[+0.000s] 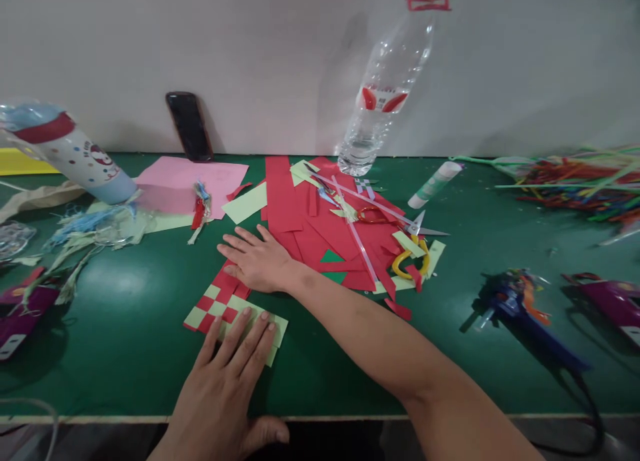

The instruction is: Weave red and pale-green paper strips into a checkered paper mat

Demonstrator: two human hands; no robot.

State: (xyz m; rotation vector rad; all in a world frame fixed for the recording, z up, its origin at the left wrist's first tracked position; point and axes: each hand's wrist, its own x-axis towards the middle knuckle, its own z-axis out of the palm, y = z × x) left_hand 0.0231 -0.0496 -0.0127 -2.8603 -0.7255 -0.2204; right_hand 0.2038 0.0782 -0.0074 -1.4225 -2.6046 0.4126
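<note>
Green table: fingers rest on woven paper; bottle label illegible.

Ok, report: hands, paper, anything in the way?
Left hand on red-and-green woven paper. Right hand over its red strips. Loose red paper close by right wrist.

No wording can be read: small characters are printed on the red-and-white label of the clear bottle, and marks beside the cartoon figure on the tumbler are left blurred.
</note>
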